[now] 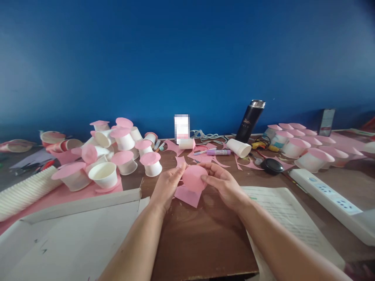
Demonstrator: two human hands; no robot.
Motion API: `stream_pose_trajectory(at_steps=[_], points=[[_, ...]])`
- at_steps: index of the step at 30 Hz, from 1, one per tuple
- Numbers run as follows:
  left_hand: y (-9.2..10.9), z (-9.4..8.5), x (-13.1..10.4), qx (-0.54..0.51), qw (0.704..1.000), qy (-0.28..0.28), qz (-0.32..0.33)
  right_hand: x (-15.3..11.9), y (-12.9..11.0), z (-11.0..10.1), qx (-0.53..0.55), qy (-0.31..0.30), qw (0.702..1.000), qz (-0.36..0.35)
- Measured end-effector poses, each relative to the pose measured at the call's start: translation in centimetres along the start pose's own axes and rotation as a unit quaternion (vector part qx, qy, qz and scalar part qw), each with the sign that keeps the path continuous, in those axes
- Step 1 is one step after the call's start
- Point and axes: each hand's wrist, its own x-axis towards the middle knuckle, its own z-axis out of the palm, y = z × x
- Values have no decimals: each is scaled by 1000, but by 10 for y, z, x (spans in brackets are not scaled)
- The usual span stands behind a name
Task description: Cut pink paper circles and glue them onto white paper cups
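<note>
A round piece of pink paper [193, 177] is held between my two hands above the brown table. On its left edge, the fingers of my left hand [170, 181] are closed. My right hand [224, 181] pinches the opposite edge, thumb in front and fingers behind. Beneath the disc lies a flat pink paper scrap [189, 196]. Just beyond my hands are more pink offcuts [172, 147], a purple glue stick or marker [218, 152] and a white paper cup [238, 148] on its side.
Many white cups with pink discs [124, 162] crowd the left; more [315, 158] stand at right. A long cup stack [27, 191] and a white box lid [76, 234] lie left. A power strip [331, 199], papers [281, 210] and a leaning black flask [250, 121] are right.
</note>
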Motion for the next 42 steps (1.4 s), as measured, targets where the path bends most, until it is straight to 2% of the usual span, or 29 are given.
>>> stream_pose_trajectory(at_steps=[4,9,13,18,24,27,30,35,42], points=[[-3,-3,5,-21,999,26,-8,0,1,0,5,14,1000,-9],[-5,-3,6,-28,999,-25,-14,-1,1,1,7,2,1000,-9],[-5,-3,5,-48,998,-29,-12,-1,0,1,-8,-15,1000,-9],[-8,-4,6,-52,998,-22,6,2,1,1,-31,16,999,-13],[-10,-4,9,-17,1000,26,-1,6,8,-1,-44,92,995,15],[-11,-5,12,-42,996,73,-4,9,10,-2,-57,150,986,41],[-12,-7,15,-99,989,110,-4,10,11,-3,-62,176,981,58],[-10,-4,15,-177,980,95,-4,9,10,-1,9,168,983,79],[-12,2,14,-151,986,66,-33,8,14,4,126,139,974,126]])
